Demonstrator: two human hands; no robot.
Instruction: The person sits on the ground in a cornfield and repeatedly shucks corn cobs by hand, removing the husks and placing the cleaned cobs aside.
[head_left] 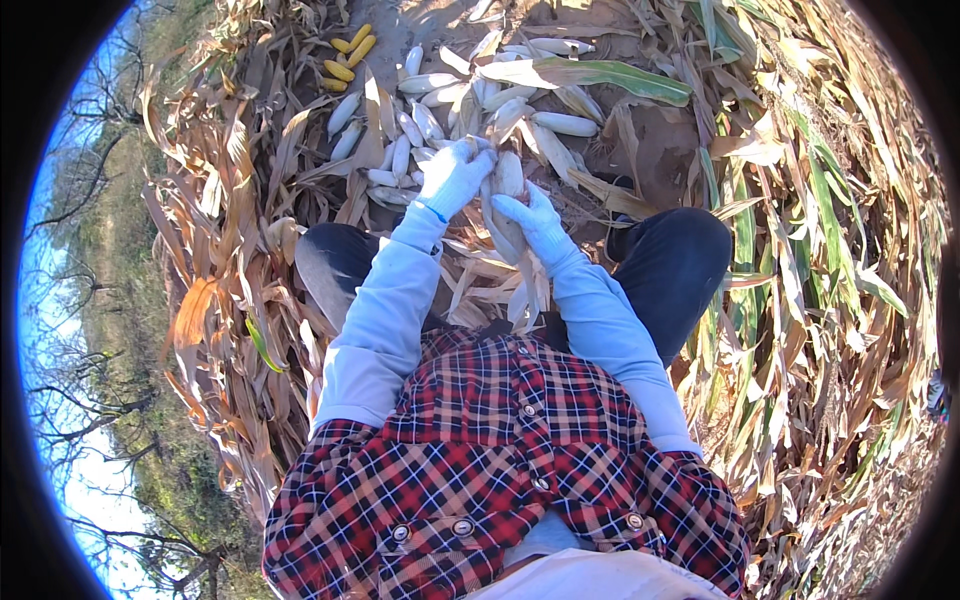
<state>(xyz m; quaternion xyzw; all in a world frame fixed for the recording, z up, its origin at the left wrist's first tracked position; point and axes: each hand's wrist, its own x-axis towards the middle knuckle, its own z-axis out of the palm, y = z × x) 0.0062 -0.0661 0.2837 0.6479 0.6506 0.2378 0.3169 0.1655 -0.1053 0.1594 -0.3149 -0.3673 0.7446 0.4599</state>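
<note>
Between my hands, over my lap, is an ear of corn (509,176) with its pale dry husk (505,235) partly pulled down below it. My left hand (455,182), in a white knit glove, is closed at the ear's upper left side, its fingertips on the husk. Also gloved, my right hand (537,218) grips the ear's lower right side, the thumb lying across toward the husk. Its other fingers are partly hidden. Just beyond my hands lies a loose pile of husked white corn ears (425,120), mixed with dry husks.
Several yellow corn ears (347,62) lie apart at the far left. A long green-brown leaf (600,76) crosses the pile. Dry cornstalks (225,240) bank up on the left, more stalks (820,270) on the right. My bent knees (675,265) flank the work. Bare soil (655,150) shows ahead.
</note>
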